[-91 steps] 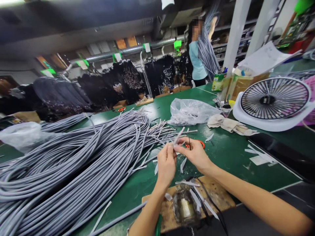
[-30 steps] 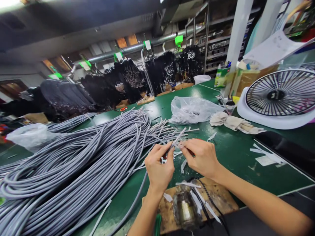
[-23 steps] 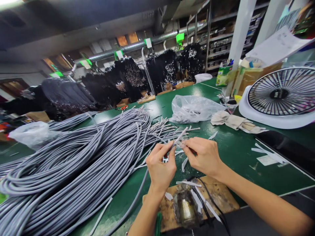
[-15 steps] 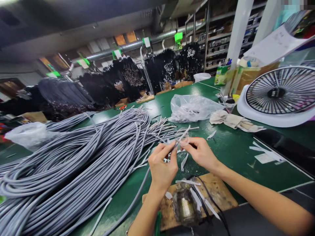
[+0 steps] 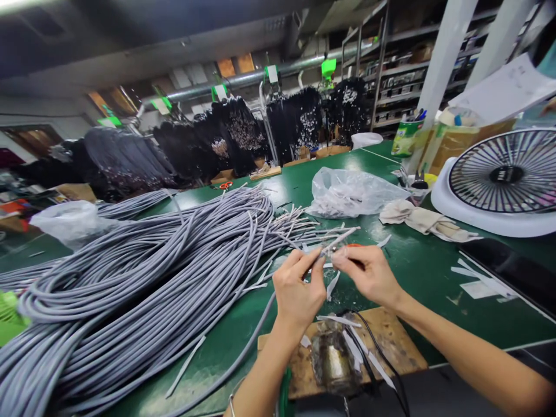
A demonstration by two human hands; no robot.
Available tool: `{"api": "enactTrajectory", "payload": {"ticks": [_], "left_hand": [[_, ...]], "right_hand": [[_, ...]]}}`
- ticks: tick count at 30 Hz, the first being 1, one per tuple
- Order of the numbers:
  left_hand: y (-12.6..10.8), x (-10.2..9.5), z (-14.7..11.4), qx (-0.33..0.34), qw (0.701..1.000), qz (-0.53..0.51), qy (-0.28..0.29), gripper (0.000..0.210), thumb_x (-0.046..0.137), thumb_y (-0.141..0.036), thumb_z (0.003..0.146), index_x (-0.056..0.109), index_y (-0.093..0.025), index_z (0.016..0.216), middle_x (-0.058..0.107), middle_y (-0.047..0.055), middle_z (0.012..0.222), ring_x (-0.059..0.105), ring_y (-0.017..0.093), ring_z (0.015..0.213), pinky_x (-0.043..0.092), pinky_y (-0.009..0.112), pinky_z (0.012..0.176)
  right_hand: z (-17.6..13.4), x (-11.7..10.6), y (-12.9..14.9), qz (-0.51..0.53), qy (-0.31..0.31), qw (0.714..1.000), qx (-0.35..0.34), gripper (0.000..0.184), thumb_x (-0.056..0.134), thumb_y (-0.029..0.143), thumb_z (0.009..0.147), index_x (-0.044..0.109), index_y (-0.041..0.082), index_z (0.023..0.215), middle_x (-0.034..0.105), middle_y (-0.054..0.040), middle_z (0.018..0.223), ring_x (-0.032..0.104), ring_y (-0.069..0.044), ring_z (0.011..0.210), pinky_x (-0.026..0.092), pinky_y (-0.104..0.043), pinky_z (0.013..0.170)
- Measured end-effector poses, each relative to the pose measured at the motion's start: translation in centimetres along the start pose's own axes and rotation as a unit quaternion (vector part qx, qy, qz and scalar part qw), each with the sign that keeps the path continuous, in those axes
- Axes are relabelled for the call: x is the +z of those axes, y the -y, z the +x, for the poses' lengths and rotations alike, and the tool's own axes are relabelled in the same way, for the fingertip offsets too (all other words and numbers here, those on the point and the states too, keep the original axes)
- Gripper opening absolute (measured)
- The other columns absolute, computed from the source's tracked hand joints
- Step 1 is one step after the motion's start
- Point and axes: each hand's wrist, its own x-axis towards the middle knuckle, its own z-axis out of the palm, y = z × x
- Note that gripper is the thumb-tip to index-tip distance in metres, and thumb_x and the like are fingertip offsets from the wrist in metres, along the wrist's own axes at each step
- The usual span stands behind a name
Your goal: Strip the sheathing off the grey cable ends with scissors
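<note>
My left hand (image 5: 299, 284) pinches a grey cable (image 5: 247, 347) close to its end. The cable's length runs down from behind the hand toward the bottom edge. Fingertips of my right hand (image 5: 369, 272) are closed just right of that end, on a small see-through piece (image 5: 335, 248) whose kind I cannot make out. The two hands almost touch, raised over the green table (image 5: 417, 289). A large bundle of grey cables (image 5: 165, 289) lies to the left, its pale stripped ends (image 5: 291, 223) pointing toward my hands.
Below my hands, a wooden board (image 5: 395, 341) carries a dark metal block (image 5: 332, 359) and black cords. White strips (image 5: 482, 278) lie about. Behind are a clear bag (image 5: 351, 194), cloth gloves (image 5: 425, 220) and a fan (image 5: 504, 179). Orange-handled scissors (image 5: 226, 185) rest at the back.
The whole view has shifted, so the scene sits farther right. Both hands stay together at the cable end, with only slight finger movement.
</note>
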Motion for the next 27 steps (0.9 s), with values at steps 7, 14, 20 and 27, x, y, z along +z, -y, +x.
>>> {"api": "enactTrajectory", "payload": {"ticks": [7,14,20,27], "left_hand": [[0.4,0.4,-0.1,0.010,1.000,0.015,0.008,0.020,0.052,-0.017,0.079,0.069,-0.016,0.090,0.056,0.002,0.062,0.049,0.010,0.054,0.037,0.021,0.052],[0.0,1.1,0.0,0.005,1.000,0.012,0.017,0.019,0.052,-0.018,0.080,0.068,-0.016,0.089,0.054,0.002,0.063,0.048,0.010,0.055,0.036,0.021,0.053],[0.4,0.5,0.6,-0.075,0.992,-0.086,0.047,0.023,0.054,-0.021,0.078,0.059,-0.018,0.100,0.048,-0.003,0.059,0.043,0.008,0.048,0.034,0.019,0.046],[0.3,0.3,0.4,-0.065,0.987,-0.124,0.076,0.023,0.049,-0.016,0.080,0.048,-0.022,0.102,0.057,0.001,0.087,0.040,0.004,0.044,0.036,0.018,0.049]], "right_hand": [[0.0,-1.1,0.9,0.008,-0.082,0.997,-0.002,0.031,0.048,0.033,0.083,0.054,0.017,0.058,0.045,0.0018,0.052,0.035,-0.008,0.046,0.026,-0.023,0.044],[1.6,-2.7,0.6,0.229,-0.130,0.957,0.122,0.034,0.064,0.045,0.068,0.056,0.016,0.053,0.033,0.0045,0.044,0.021,-0.005,0.038,0.012,-0.024,0.039],[1.3,-2.0,0.7,0.134,-0.114,0.983,0.059,0.029,0.057,0.041,0.077,0.060,0.016,0.062,0.041,0.0031,0.049,0.030,-0.007,0.042,0.022,-0.023,0.040],[0.8,-1.8,0.7,-0.009,-0.061,0.998,-0.018,0.022,0.046,0.032,0.085,0.063,0.017,0.087,0.059,-0.0025,0.072,0.053,-0.014,0.064,0.037,-0.023,0.053]]}}
